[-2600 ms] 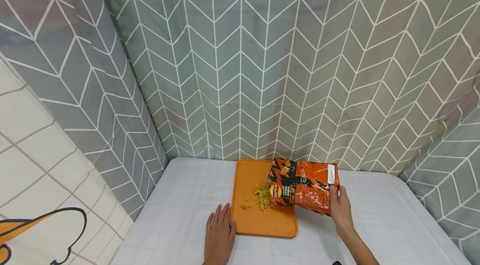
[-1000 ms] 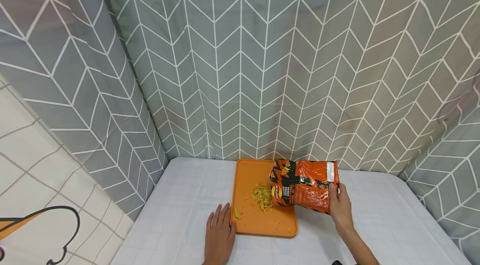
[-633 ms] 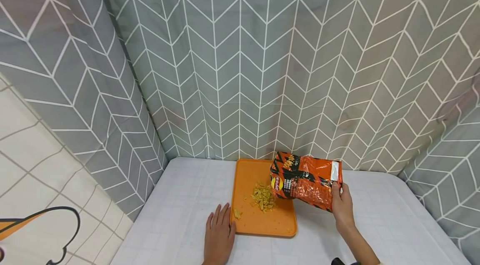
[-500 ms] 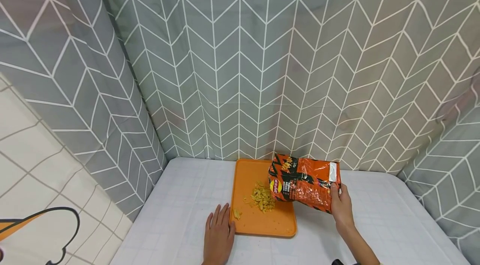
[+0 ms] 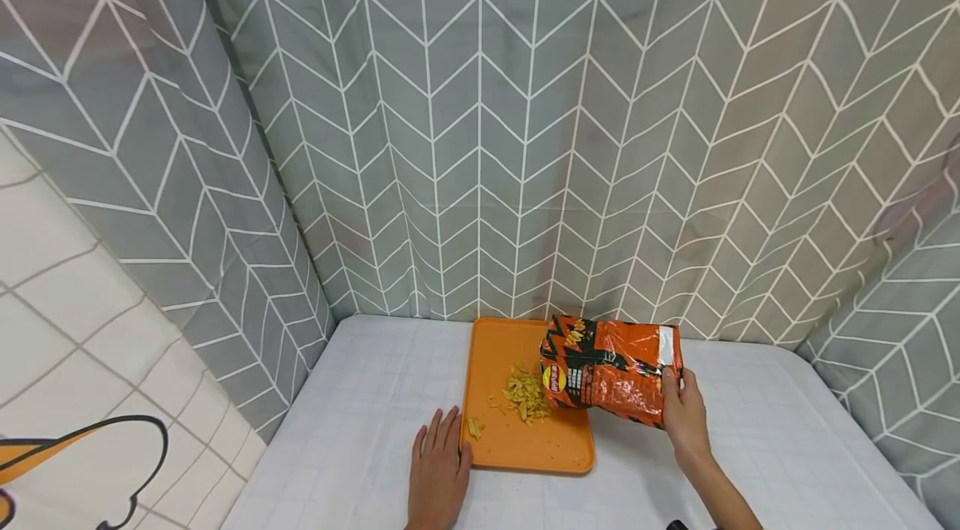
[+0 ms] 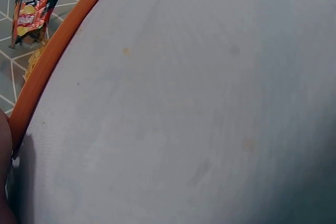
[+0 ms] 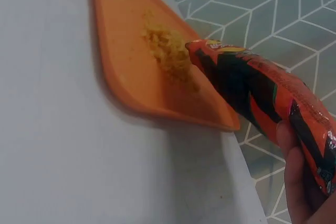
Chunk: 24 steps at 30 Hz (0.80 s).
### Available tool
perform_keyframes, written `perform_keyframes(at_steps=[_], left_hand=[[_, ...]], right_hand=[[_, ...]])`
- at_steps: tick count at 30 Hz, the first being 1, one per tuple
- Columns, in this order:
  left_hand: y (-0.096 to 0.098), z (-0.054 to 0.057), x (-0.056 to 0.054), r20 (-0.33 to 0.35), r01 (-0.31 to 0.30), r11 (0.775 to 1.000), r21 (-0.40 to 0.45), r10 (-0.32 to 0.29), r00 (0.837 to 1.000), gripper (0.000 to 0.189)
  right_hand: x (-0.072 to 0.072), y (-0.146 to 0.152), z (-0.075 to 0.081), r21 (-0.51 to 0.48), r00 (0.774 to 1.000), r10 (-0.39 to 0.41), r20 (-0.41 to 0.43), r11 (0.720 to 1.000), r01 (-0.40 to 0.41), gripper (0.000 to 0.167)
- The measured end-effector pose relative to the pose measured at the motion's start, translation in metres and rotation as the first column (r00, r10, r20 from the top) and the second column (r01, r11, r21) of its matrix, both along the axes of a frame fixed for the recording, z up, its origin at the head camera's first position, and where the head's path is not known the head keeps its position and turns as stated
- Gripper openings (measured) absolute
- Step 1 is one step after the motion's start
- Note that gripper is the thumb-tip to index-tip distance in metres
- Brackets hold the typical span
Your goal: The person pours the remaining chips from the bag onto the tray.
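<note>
My right hand (image 5: 682,413) is clamped on the near end of the bag (image 5: 615,367), thumb over the top face and fingers wrapped round the edge; from my grip the bag reaches out to the left, its far end hanging over the tray (image 5: 517,453), just beside the heap of chips (image 5: 527,393) there. I judge it light, more so if much has gone out of it, though I cannot see what is inside; the film looks thin and crinkly, so it should crumple where I squeeze and sag beyond my fingers; its shine suggests it could slide in a loose pinch; the chips look brittle, so a hard squeeze might crush any left within. The end corner I have seems the right hold, well away from the far end; my left hand (image 5: 438,467) lies flat across from it, fingers straight, thumb beside the tray's edge.
</note>
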State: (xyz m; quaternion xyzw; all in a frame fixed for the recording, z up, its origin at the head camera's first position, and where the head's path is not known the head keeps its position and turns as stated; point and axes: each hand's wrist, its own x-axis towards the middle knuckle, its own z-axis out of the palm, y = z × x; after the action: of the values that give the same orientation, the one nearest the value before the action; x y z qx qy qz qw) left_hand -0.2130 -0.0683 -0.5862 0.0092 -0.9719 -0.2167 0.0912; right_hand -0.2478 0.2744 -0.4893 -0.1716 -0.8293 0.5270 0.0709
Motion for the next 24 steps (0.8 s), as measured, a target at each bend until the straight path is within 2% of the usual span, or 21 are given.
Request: perform_keyframes(at_steps=[4, 9, 15, 21, 24], left_hand=[[-0.0003, 0.0003, 0.0002, 0.001, -0.003, 1.000, -0.004, 0.003, 1.000, 0.052], [-0.0002, 0.0010, -0.0002, 0.003, -0.002, 1.000, -0.004, 0.002, 1.000, 0.051], [-0.0002, 0.0010, 0.0001, -0.005, 0.000, 1.000, -0.001, 0.000, 1.000, 0.051], [0.0008, 0.0008, -0.0008, 0.008, -0.004, 1.000, 0.000, 0.004, 1.000, 0.052], [0.0012, 0.0011, -0.0012, 0.012, -0.006, 1.000, 0.000, 0.006, 1.000, 0.052]], right_hand=[[0.0008, -0.0006, 0.0019, -0.025, 1.000, 0.014, 0.005, 1.000, -0.014, 0.072], [0.0015, -0.0019, 0.0033, 0.030, 0.999, 0.027, 0.020, 0.999, -0.027, 0.072], [0.0003, -0.0001, 0.0056, -0.022, 0.999, 0.024, 0.022, 0.999, -0.024, 0.072], [0.0009, 0.0000, 0.0020, 0.041, 1.000, 0.016, 0.020, 0.999, -0.016, 0.071], [0.0017, 0.0004, 0.0024, 0.000, 1.000, 0.013, 0.023, 1.000, -0.013, 0.072]])
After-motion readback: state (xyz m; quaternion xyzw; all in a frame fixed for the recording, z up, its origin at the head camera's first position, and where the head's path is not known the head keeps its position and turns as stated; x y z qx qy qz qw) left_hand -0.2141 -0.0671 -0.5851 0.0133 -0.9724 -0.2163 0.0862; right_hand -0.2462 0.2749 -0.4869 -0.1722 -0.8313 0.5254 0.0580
